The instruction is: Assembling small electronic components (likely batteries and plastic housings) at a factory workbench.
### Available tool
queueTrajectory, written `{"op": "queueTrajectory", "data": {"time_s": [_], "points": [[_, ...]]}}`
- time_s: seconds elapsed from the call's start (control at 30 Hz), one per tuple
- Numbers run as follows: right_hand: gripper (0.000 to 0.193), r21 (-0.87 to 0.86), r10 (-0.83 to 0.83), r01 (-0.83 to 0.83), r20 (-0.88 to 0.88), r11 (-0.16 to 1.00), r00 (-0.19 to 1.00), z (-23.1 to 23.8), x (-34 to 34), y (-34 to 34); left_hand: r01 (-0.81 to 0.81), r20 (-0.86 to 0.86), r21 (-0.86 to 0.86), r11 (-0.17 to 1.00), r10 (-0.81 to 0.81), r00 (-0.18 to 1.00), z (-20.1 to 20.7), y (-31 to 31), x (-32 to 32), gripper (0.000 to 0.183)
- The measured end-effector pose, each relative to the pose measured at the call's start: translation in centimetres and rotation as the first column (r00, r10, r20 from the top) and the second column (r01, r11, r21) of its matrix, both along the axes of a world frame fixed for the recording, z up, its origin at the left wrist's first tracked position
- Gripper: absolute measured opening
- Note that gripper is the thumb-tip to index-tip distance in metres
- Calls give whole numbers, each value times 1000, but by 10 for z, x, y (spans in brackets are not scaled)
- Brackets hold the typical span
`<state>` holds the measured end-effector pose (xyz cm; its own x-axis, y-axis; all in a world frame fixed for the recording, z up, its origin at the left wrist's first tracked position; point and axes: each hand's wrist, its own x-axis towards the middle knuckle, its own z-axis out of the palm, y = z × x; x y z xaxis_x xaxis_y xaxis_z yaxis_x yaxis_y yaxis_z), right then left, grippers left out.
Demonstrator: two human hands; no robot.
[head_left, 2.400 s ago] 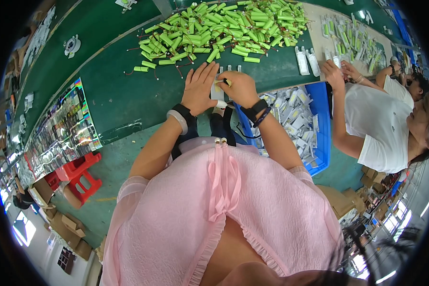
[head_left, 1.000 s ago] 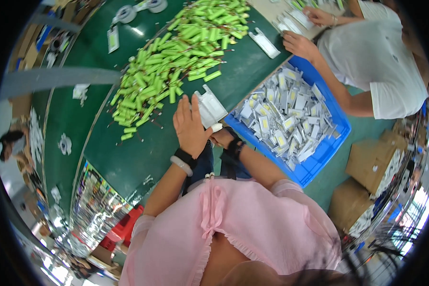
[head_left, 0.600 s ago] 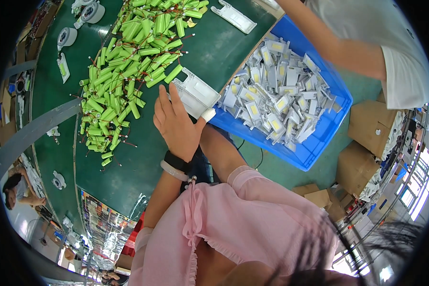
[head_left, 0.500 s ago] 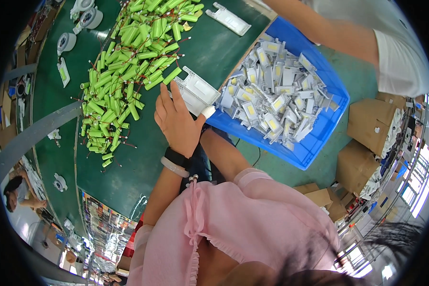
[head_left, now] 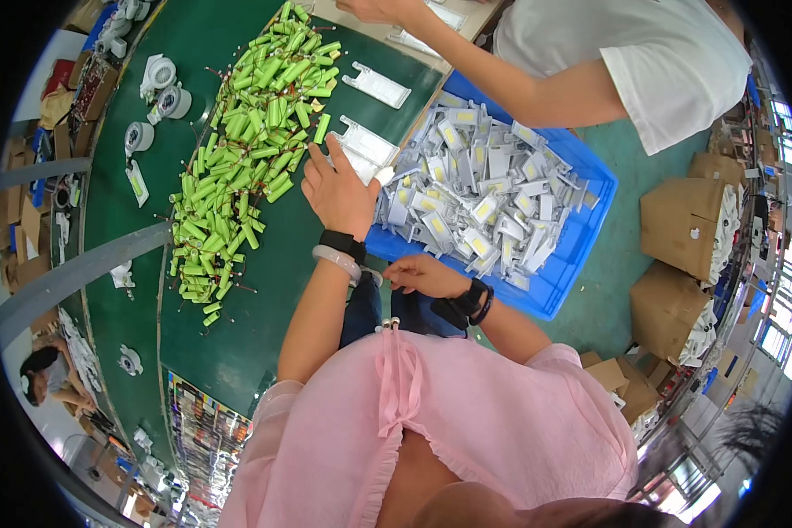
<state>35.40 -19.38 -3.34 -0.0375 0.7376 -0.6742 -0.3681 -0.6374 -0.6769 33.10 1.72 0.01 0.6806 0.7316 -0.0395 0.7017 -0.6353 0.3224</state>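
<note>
My left hand [head_left: 341, 198] lies over the near left edge of a white plastic housing [head_left: 366, 151] on the green table. Its fingers are spread, and a white cover sits on the thumb tip beside the housing. My right hand [head_left: 427, 275] is over my lap, below the blue bin's near edge, with fingers curled inward; whether they hold anything is hidden. Left of the housing lies a long heap of green battery packs [head_left: 273, 114] with thin red and dark wires. One green battery [head_left: 322, 128] touches or nearly touches the housing's upper left corner. A second white housing [head_left: 377, 84] lies farther back.
A blue bin [head_left: 581, 255] filled with white light housings with yellow panels [head_left: 484, 209] stands at the right. A co-worker's arm [head_left: 502, 84] reaches across behind it. White round fixtures [head_left: 174, 101] line the table's left. Cardboard boxes [head_left: 678, 220] stand far right.
My right hand has come into sight, away from beneath the left forearm. My left hand stays at the housing with fingers more spread. The view has shifted, and the co-worker's arm shows more.
</note>
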Motion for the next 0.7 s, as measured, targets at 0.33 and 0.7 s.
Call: {"op": "queueTrajectory", "data": {"time_s": [0.33, 0.7], "points": [[19, 102, -319, 307, 450, 946, 834, -24, 50, -47, -96, 150, 16, 995, 92, 984, -4, 12, 57, 91], [97, -208, 215, -55, 939, 977, 269, -62, 127, -52, -215, -95, -954, 206, 474, 875, -81, -95, -8, 52]]}}
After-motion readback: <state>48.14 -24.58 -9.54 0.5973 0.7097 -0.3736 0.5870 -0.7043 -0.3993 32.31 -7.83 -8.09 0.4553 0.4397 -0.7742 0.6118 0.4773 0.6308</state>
